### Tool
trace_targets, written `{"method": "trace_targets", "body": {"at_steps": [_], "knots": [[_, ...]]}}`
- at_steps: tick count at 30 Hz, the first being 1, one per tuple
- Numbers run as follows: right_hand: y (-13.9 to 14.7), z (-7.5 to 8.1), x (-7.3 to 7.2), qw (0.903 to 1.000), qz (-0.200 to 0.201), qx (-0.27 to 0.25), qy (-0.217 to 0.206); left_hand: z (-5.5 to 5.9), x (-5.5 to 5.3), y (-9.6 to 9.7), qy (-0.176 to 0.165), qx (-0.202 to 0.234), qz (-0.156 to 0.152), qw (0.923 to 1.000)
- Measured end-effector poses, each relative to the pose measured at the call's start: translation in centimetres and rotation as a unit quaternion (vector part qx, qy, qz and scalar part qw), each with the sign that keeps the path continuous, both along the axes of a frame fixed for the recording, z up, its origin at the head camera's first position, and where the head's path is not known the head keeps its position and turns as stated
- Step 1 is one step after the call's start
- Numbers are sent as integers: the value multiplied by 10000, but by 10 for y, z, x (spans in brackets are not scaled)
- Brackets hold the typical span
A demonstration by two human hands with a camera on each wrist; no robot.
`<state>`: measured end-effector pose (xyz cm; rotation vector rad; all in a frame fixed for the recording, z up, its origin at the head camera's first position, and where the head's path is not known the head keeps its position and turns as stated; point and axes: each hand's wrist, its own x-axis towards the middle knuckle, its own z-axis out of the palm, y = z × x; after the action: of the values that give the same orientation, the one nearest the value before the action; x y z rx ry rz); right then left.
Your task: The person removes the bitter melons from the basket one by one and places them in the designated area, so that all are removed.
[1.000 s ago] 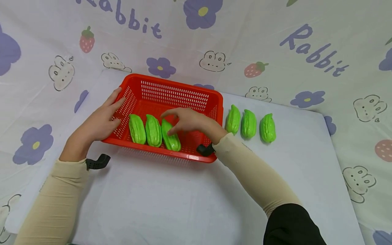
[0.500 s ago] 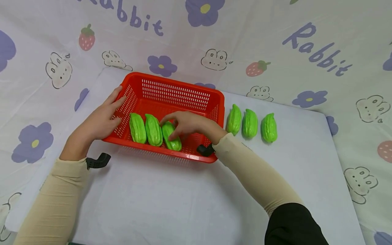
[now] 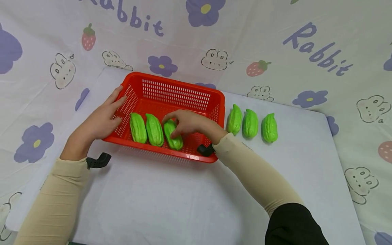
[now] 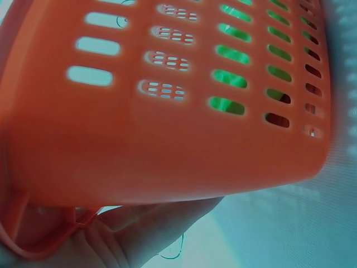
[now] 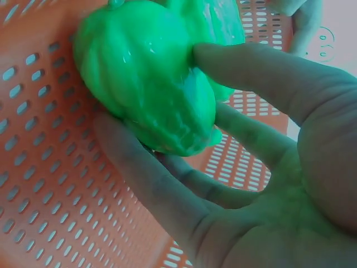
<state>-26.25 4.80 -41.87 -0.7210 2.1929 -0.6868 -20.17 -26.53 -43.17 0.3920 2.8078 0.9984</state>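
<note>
White table point(image 3: 171, 197): a red basket point(image 3: 174, 95) stood near the far edge, toward the far left corner. Three green vegetables point(image 3: 250, 123) lay in a row between the basket and the far right corner, the leftmost just beside the basket.

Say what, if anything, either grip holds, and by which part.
Right grip holds the rightmost vegetable in the basket, around its far half. Left grip touches the basket's left rim; whether it holds can't be told.
</note>
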Motion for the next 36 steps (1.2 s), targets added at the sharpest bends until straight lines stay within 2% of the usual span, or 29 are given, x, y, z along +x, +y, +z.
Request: {"method": "trace_targets", "body": {"at_steps": [9, 19, 36], "knots": [[1, 1, -1, 9983, -235, 232, 472, 0, 0, 1, -13, 20, 9, 10000], [3, 5, -2, 9952, -624, 345, 670, 1, 1, 1, 7, 13, -13, 10000], [18, 28, -3, 9898, -1113, -139, 882, -1, 1, 1, 45, 29, -16, 10000]]}}
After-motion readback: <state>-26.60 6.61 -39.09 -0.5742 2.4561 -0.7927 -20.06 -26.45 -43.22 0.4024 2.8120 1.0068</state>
